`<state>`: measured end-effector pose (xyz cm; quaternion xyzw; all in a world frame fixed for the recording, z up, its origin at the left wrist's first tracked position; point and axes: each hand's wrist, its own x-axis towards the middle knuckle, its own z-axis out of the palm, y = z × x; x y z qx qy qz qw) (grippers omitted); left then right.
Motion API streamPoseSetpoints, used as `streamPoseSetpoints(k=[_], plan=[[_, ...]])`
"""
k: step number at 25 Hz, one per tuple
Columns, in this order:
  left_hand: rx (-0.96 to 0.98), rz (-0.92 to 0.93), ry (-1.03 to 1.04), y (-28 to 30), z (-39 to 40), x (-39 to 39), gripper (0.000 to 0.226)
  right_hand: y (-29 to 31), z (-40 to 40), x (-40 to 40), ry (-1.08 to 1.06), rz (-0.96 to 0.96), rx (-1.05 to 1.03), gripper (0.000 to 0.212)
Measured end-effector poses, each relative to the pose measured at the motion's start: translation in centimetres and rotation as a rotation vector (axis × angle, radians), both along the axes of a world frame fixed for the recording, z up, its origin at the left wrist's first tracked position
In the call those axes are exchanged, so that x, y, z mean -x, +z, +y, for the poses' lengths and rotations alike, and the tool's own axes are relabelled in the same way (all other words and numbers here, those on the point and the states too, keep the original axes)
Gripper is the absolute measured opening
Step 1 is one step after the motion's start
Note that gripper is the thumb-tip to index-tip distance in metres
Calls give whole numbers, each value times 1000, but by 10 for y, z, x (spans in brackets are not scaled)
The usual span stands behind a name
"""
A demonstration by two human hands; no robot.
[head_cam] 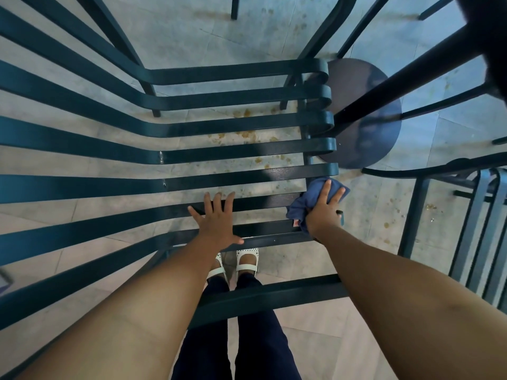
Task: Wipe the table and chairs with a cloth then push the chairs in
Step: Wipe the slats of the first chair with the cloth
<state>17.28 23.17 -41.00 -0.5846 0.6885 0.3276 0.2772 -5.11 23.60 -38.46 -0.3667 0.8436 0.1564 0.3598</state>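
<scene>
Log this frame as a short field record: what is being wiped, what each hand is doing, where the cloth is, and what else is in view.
surface: dark green slatted metal chair, seen from above
left hand: left hand, fingers straight and spread, rests flat on the seat slats
right hand: right hand presses the dark blue cloth against the slat ends at the seat's right edge
floor: pale tiled floor, with brownish spots
nearby: round dark table base; second slatted chair at right
feet: white shoes visible through the slats

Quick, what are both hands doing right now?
Left hand: open, fingers spread flat on the chair slats.
Right hand: holding the blue cloth against the slat ends.
</scene>
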Motion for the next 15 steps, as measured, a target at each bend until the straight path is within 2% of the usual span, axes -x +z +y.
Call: streamPoseSetpoints(k=[6, 9, 12, 15], plan=[[-22, 31, 23, 8, -1, 3, 112, 7, -14, -32, -333, 48, -18, 116], [-31, 66, 97, 14, -4, 6, 97, 15, -23, -39, -388, -1, -75, 114], [-78, 128, 264, 19, -8, 14, 74, 27, -22, -52, -394, -123, -99, 98], [-103, 182, 387, 35, -15, 31, 55, 43, -16, -64, -451, -300, 95, 68]])
